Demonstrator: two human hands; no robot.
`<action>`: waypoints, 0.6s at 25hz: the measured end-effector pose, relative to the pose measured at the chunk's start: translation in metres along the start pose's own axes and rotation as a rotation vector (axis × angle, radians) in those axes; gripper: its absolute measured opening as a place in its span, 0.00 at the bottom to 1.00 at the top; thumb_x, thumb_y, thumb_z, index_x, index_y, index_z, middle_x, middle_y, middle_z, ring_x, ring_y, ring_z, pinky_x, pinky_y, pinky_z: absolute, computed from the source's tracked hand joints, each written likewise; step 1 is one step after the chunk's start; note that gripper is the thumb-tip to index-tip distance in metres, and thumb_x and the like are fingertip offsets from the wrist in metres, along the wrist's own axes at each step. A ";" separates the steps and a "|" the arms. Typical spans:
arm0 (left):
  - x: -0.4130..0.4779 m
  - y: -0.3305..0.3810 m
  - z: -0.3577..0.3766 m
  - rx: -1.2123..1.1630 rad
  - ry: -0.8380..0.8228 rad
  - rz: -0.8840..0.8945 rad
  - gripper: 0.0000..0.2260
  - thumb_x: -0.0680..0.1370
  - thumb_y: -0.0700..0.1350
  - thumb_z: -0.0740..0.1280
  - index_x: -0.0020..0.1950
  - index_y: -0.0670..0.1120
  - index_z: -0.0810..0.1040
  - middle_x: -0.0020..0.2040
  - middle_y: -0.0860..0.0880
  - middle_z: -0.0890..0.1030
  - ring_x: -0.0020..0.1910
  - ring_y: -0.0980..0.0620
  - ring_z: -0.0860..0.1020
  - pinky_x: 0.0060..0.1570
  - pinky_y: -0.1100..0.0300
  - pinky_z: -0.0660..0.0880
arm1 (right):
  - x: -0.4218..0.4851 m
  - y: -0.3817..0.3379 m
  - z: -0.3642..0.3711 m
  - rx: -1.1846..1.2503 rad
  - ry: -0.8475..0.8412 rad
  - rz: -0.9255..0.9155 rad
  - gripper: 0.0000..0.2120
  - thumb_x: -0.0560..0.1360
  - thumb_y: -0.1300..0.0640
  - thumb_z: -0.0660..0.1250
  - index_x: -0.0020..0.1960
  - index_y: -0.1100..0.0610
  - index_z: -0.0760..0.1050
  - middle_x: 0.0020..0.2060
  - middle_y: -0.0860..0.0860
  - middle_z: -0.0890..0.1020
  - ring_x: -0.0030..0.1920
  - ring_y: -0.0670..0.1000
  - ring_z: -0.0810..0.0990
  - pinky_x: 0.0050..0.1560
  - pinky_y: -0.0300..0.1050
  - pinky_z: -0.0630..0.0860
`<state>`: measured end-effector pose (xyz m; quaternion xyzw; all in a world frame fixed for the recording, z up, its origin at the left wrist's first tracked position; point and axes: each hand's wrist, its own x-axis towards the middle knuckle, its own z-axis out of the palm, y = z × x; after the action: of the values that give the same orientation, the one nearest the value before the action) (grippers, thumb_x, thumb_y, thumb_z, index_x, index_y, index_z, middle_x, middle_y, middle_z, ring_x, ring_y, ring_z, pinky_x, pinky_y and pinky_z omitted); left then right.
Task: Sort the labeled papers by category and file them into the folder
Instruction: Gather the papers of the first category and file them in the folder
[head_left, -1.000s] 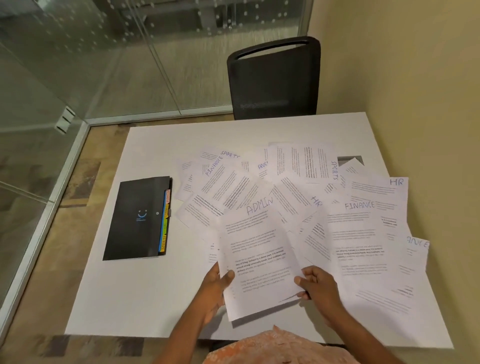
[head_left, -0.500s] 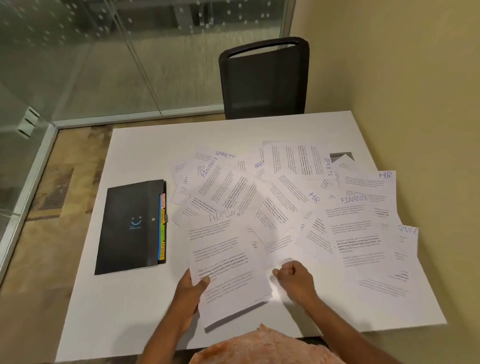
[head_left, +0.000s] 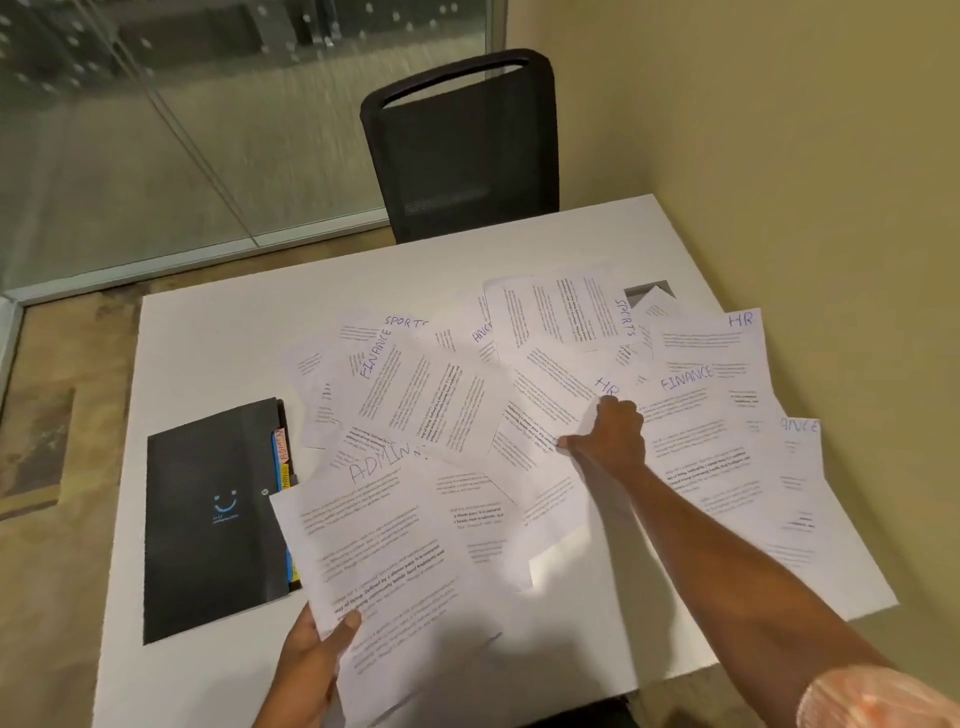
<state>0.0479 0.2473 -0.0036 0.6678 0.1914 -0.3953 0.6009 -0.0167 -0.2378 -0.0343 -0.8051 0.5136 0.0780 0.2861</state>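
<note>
A white worktop (head_left: 208, 343) is covered with many loose printed papers, each with a word written on it in blue pen. The left hand (head_left: 311, 660) is at the near edge of the worktop, and its grip is closed on the bottom left corner of the ADMIN paper (head_left: 384, 561), with the thumb on top of the sheet. This sheet lies over other sheets, and its left edge reaches over the right side of the black folder (head_left: 213, 519). The folder lies flat on the left part of the worktop, closed, with a small blue smile mark on its cover and coloured tabs (head_left: 282, 467) poking out along its right edge. The right hand (head_left: 613, 436) reaches out over the middle of the pile, and its fingers are curled on the HR paper (head_left: 556, 405), just below the letters HR. It looks like it is pinching that sheet, but the view is a bit blurry, so the pinch is not sure. Just right of that hand lies a FINANCE paper (head_left: 696, 415). Another HR paper (head_left: 711, 338) sits behind it near the wall. A SPORTS paper (head_left: 561, 312) lies at the far side of the pile, and a second FINANCE paper (head_left: 415, 395) lies tilted left of the middle. A black chair (head_left: 462, 145) stands at the far side of the worktop.
</note>
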 end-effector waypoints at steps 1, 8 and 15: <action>0.005 0.000 0.002 -0.008 0.011 -0.004 0.20 0.82 0.33 0.69 0.72 0.50 0.78 0.66 0.43 0.85 0.64 0.38 0.82 0.71 0.37 0.73 | 0.015 0.002 -0.003 -0.035 0.027 -0.031 0.57 0.57 0.27 0.82 0.72 0.60 0.67 0.66 0.59 0.73 0.70 0.62 0.71 0.61 0.61 0.78; 0.025 -0.007 0.022 -0.066 0.060 0.003 0.25 0.81 0.32 0.68 0.77 0.48 0.74 0.69 0.44 0.83 0.68 0.39 0.80 0.71 0.42 0.73 | 0.064 0.003 0.001 -0.203 0.045 -0.009 0.62 0.55 0.30 0.86 0.75 0.60 0.62 0.67 0.60 0.69 0.68 0.62 0.70 0.56 0.62 0.80; 0.032 0.002 0.059 -0.088 0.008 0.020 0.24 0.82 0.30 0.65 0.76 0.48 0.75 0.68 0.44 0.84 0.68 0.39 0.80 0.63 0.51 0.80 | 0.066 -0.004 0.003 -0.075 0.062 0.020 0.49 0.60 0.44 0.90 0.69 0.62 0.67 0.63 0.58 0.74 0.63 0.61 0.76 0.54 0.60 0.82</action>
<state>0.0517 0.1831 -0.0249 0.6442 0.2043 -0.3777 0.6330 0.0174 -0.2866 -0.0629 -0.8121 0.5271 0.0752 0.2388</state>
